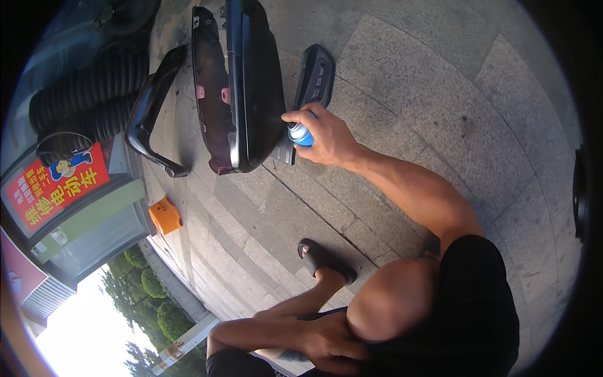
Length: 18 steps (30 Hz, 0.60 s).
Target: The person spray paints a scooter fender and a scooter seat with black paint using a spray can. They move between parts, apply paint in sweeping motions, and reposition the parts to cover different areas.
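My right hand (330, 139) is closed around a blue and silver spray can (302, 135), its index finger at the nozzle on top. Just left of the can's top stands a long glossy black panel (264, 94), apart from my fingers. Beside it is a second dark shell-like panel (210, 107) with pink tabs and reddish edges. A black slotted plastic part (317, 72) lies just beyond my right hand. Resting against my bent knee (392, 301), my left hand (336, 342) holds nothing visible; its fingers lie along the leg, partly in shadow.
A bent black frame-like part (147, 113) is left of the panels. An orange box (165, 215) sits on the stone paving (408, 94). Ribbed black hoses (94, 88) and a red sign (59, 182) are at far left. My sandalled foot (326, 261) is on the paving.
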Each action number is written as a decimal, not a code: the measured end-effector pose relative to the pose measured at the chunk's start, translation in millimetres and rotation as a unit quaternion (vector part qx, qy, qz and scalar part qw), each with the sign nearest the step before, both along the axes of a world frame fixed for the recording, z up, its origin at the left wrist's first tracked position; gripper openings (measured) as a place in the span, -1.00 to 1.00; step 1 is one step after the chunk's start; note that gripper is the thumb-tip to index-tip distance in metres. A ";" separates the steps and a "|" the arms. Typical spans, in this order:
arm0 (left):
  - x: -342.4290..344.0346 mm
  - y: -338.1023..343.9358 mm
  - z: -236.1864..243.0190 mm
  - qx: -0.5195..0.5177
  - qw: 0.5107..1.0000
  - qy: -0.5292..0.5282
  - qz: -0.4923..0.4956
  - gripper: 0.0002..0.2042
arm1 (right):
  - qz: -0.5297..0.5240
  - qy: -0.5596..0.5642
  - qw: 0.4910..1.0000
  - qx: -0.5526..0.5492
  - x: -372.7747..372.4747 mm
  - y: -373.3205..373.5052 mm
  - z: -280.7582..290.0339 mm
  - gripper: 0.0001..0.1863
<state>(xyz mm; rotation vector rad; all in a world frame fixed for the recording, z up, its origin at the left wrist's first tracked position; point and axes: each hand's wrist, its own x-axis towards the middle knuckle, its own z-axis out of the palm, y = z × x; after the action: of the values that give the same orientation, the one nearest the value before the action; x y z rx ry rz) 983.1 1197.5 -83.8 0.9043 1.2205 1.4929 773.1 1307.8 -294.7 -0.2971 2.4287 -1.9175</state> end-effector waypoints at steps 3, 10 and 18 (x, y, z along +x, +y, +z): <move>6.9 -4.0 -3.5 0.022 0.999 0.025 0.011 -0.87 | -0.037 0.034 0.999 0.001 -1.0 -5.3 4.9 -0.32; 7.6 5.7 1.2 -0.006 0.987 0.068 0.143 -0.84 | -0.140 0.116 0.983 0.013 -35.4 8.6 14.2 -0.34; -20.3 -34.1 3.4 -0.014 1.000 0.012 0.002 -0.83 | -0.027 0.054 0.995 0.080 17.7 -23.6 24.4 -0.32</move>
<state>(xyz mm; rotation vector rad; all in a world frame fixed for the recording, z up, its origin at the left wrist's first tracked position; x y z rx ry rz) 962.9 1163.4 -80.4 0.9045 1.2574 1.4687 790.9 1284.2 -270.3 -0.3402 2.6680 -1.7565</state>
